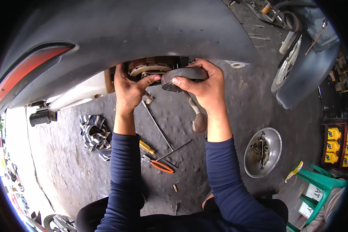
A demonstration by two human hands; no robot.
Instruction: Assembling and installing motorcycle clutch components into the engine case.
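My right hand [202,83] grips a round, dark metal clutch drum [181,75], thumb on its near face and fingers over its far side. To its left, a clutch assembly [150,66] with stacked brown plates shows under the dark body panel [143,31] of a motorcycle. My left hand [132,87] is wrapped round the left side of this assembly, its thumb reaching right along the lower edge toward the drum. The fingers of this hand are mostly hidden. Below the drum hangs a foot pedal [199,120] with a dimpled pad.
On the floor lie a striped cloth [94,133], a long T-handle wrench [158,127], a yellow-handled screwdriver [146,147] and orange-handled pliers [161,166]. A metal bowl [272,147] with parts sits at right, near a green plastic stool [323,179]. Another motorcycle's wheel [288,69] stands upper right.
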